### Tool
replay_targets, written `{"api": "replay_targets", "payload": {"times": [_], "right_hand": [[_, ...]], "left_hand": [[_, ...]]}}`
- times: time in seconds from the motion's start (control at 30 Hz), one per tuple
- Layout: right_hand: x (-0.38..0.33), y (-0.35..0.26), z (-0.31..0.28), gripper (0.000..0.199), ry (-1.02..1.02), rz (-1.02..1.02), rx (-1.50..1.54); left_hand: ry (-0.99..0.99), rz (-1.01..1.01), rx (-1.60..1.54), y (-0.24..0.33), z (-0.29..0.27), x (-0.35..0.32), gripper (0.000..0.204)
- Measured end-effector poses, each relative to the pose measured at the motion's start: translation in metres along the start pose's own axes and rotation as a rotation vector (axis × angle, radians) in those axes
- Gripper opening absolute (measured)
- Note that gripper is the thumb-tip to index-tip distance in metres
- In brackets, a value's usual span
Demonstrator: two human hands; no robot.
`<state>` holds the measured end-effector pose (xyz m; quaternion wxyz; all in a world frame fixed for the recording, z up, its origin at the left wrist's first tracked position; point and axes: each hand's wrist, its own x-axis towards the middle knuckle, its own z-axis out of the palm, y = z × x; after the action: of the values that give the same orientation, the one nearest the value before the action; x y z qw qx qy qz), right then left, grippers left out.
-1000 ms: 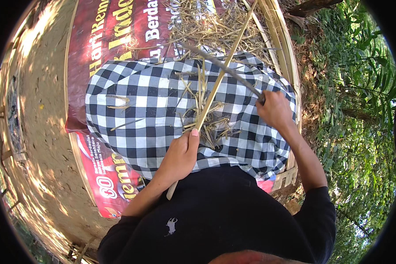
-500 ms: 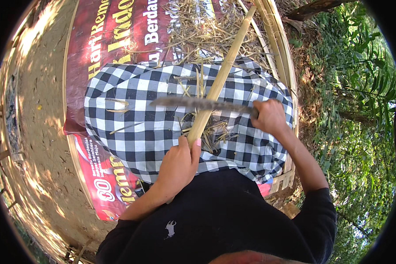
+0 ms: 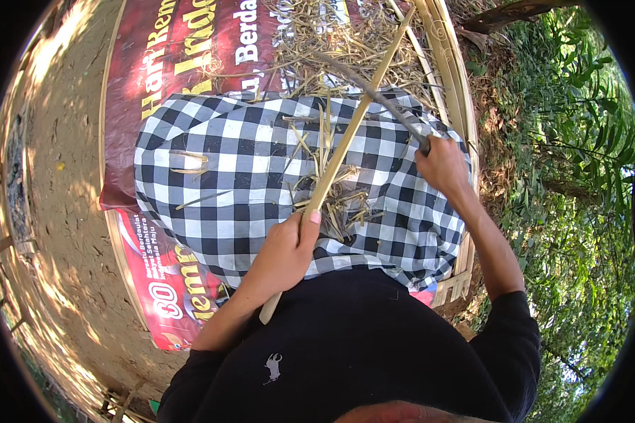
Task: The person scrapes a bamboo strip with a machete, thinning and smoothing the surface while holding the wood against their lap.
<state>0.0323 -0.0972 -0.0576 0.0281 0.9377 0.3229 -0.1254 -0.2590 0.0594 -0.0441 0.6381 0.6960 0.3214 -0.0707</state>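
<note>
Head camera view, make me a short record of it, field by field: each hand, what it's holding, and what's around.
Left hand: closed around the lower part of a pale wooden strip
Right hand: gripping a long knife by its handle
Strip and blade: cross in the view; contact cannot be told
Cloth: black-and-white checked cloth, spread in front of the person
Debris: loose shavings on the cloth, more beyond it
Under the cloth: red printed banner
Surroundings: bare earth at left, green foliage at right
</note>
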Motion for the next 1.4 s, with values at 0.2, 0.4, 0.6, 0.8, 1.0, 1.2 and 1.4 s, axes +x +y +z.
{"api": "replay_targets", "payload": {"times": [0.2,0.4,0.6,0.8,1.0,1.2,1.4], "right_hand": [[-0.022,-0.013,0.016,0.018,0.010,-0.346,-0.045],[-0.031,-0.031,-0.004,0.020,-0.117,-0.205,0.000],[0.019,0.014,0.000,0.020,0.034,-0.008,-0.021],[-0.043,-0.027,-0.007,0.014,-0.175,-0.394,-0.050],[0.004,0.008,-0.004,0.022,-0.051,0.002,-0.059],[-0.018,0.001,-0.005,0.017,-0.071,-0.226,-0.108],[-0.025,-0.011,-0.008,0.024,-0.115,-0.050,-0.018]], "left_hand": [[-0.216,-0.221,-0.452,-0.022,-0.007,-0.001,0.050],[-0.264,-0.319,-0.648,-0.010,-0.007,0.001,0.047],[-0.289,-0.301,-0.645,-0.014,-0.011,0.001,0.049],[-0.350,-0.351,-0.705,-0.019,-0.014,0.005,0.051],[-0.437,-0.388,-0.816,-0.017,-0.020,0.006,0.051],[-0.432,-0.389,-0.767,-0.019,-0.017,0.002,0.052],[-0.436,-0.395,-0.741,-0.019,-0.017,0.000,0.053]]}}
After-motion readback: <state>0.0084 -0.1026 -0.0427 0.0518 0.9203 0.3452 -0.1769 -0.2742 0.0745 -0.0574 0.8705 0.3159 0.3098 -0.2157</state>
